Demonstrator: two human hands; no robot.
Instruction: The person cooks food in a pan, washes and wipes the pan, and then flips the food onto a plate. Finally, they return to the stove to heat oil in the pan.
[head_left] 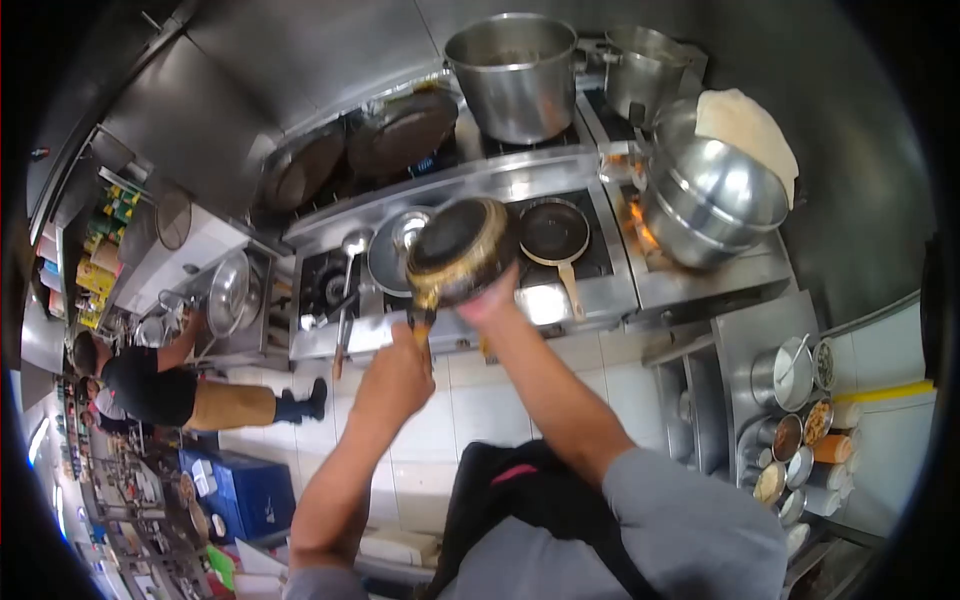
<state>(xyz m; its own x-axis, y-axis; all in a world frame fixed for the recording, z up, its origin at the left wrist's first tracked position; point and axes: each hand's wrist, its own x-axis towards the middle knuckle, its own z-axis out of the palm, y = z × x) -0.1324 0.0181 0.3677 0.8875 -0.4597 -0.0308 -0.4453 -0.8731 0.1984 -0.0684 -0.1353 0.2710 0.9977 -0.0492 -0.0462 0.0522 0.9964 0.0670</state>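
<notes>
My left hand (397, 372) is closed around the handle of a frying pan (462, 250), held in the air above the stove's front edge. The pan is tilted so that its dark, scorched underside faces me. My right hand (490, 300) is at the pan's lower right side; its fingers are blurred and partly hidden behind the pan. Behind the held pan, a grey pan (385, 262) sits on the stove with a small metal bowl (410, 228) in it. A small black frying pan (553, 232) with a pale handle rests on the burner to the right.
Large steel pots (512, 85) stand at the back. Flames show beneath a big steel bowl (725, 195) on the right, with a pale cloth (745, 125) over it. A ladle (352, 250) lies at left. Food containers (785, 375) line the right counter. A co-worker (150, 385) stands left.
</notes>
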